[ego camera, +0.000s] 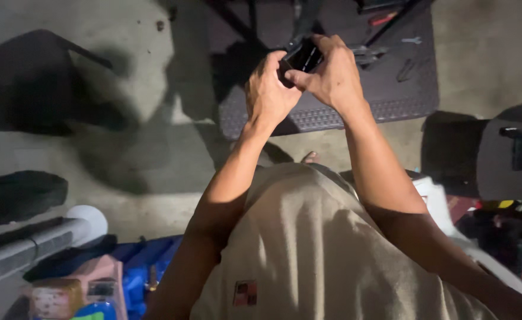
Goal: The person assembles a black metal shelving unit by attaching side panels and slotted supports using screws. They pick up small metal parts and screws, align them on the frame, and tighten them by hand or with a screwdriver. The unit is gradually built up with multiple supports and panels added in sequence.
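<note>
Both my hands are raised in front of me over a dark rubber mat point(356, 106) on the concrete floor. My left hand point(270, 89) and my right hand point(331, 71) together grip a small black glossy object point(302, 58), held between the fingers of both. Most of the object is hidden by my fingers, so its exact kind is unclear. My beige shirt point(308, 249) fills the lower middle of the view.
Small tools lie on the mat: a wrench point(412, 40), a red-handled tool point(383, 18) and a dark metal piece point(405, 70). A white pipe point(41, 237), blue and pink containers point(112, 284) sit lower left. A dark round stool point(513, 157) stands right.
</note>
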